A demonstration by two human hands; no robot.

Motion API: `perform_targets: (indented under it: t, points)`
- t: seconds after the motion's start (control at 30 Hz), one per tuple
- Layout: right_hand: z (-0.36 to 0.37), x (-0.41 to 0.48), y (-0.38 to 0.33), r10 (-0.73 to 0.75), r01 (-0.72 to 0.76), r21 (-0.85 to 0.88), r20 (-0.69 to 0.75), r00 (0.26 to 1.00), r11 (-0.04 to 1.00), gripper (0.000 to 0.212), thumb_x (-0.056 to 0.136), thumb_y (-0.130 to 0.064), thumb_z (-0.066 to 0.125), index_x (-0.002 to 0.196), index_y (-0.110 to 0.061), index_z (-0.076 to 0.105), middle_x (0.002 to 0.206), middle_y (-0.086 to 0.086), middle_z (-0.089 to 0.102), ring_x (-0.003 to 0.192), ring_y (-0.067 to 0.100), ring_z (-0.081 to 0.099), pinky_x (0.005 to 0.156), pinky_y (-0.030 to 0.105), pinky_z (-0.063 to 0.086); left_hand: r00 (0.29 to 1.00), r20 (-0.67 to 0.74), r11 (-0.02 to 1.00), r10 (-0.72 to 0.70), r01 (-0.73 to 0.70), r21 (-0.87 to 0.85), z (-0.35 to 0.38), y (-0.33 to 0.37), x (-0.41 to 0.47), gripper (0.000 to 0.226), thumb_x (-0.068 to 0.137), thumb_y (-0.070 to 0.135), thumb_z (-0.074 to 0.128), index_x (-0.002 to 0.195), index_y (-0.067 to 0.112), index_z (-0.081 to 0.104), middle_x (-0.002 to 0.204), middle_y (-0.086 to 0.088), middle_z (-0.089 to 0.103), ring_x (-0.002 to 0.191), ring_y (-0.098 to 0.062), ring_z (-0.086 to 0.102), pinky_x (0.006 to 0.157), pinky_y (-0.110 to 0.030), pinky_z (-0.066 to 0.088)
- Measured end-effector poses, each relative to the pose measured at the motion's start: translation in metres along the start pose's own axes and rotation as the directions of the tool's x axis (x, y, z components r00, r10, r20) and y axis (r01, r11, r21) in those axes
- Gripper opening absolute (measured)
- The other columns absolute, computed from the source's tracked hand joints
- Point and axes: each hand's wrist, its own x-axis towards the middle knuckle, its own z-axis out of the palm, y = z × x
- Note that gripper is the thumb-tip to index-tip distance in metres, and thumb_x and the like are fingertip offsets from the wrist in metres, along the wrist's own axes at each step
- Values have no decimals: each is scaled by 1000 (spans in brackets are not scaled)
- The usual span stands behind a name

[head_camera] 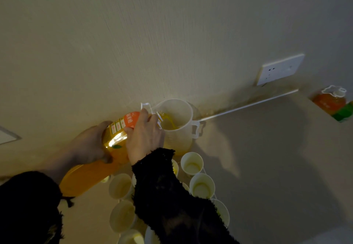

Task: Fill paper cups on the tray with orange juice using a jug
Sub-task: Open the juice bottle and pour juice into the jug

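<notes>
Two black fuzzy sleeves (172, 196) fill the bottom of the frame, and between and beside them stand the paper cups (192, 164), clustered from lower centre towards the middle. The tray beneath them is too dim and covered to make out. The cups look empty or nearly so; their yellowish floors may only be the light. Above them the left hand (91, 144) wraps around the body of a big orange juice bottle (114, 148) and the right hand (145, 134) grips it near the neck. The bottle is tipped so a stream runs into the translucent jug (177, 127) standing at the wall, just beyond the cups. So the task seems to be at its preliminary stage: the jug is being loaded, with only a little juice in it, and no cup has yet been poured. The right forearm lies across several cups, which could be knocked. On the worktop (267, 148) at the far right stands a second bottle (330, 102), with a wall socket (279, 69) upper right — both well apart from the pouring.
</notes>
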Motion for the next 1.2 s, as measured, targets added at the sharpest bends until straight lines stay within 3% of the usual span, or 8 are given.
perform_targets:
  t: [0.43,0.87,1.0,1.2]
  points:
    - [0,-3,-1,4,-4,-12,19,1000,1000,66,95,-38,53,146,-14,18,137,13,37,115,30,52,99,45,39,1000,11,1000,1,-1,-6,1,-2,0,110,45,13,91,139,20,35,108,2,51,98,-21,50,77,-29,40]
    - [-3,-3,-1,7,-7,-8,23,1000,1000,66,94,-38,53,146,-14,19,136,13,38,115,30,52,97,45,39,1000,24,1000,-12,12,-21,1,-1,-1,110,48,12,91,140,21,32,121,-6,55,99,-20,48,80,-29,41]
    - [-3,-4,-1,2,-1,-21,31,1000,1000,67,95,-39,52,146,-13,18,137,13,37,115,30,52,97,45,40,1000,24,1000,-7,8,-25,2,-2,-1,109,48,12,91,140,21,33,113,0,52,98,-20,49,79,-29,41]
    - [-3,-3,-1,0,0,-21,21,1000,1000,66,95,-39,52,146,-13,19,136,13,38,115,30,51,97,45,39,1000,31,1000,-3,3,-11,1,-3,-1,112,47,14,91,141,20,31,119,-5,54,101,-22,49,81,-30,41]
